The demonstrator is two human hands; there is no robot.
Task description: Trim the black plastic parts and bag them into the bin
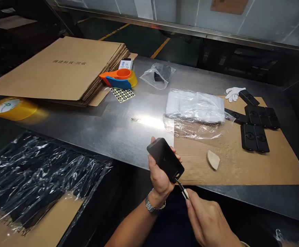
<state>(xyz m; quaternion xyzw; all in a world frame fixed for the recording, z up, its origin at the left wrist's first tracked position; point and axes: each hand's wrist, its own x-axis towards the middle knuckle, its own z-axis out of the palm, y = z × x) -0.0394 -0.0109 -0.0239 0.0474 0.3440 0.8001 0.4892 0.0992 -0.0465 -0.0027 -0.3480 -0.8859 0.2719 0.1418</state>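
My left hand [158,176] wraps round a black rectangular plastic housing [165,156], tilted above the table's front edge. Near the housing's lower end is a small slot. In my right hand [208,214] is a slim trimming knife [182,190] with a pale handle, closed between thumb and fingers. Its dark tip meets the lower corner of the housing; whether it cuts in cannot be seen. On the cardboard sheet [275,164] to the right lie several similar black housings [254,137], with round recesses facing up. A beige wedge-shaped block [213,160] rests on the same sheet.
Clear plastic covers a white pack [194,106]. Behind are a bagged black part [162,73], a white glove [233,93], a tape dispenser [121,78] and a sticker sheet [123,94]. Stacked cardboard [54,72], a tape roll [13,108] and a plastic-lined box [36,171] occupy the left.
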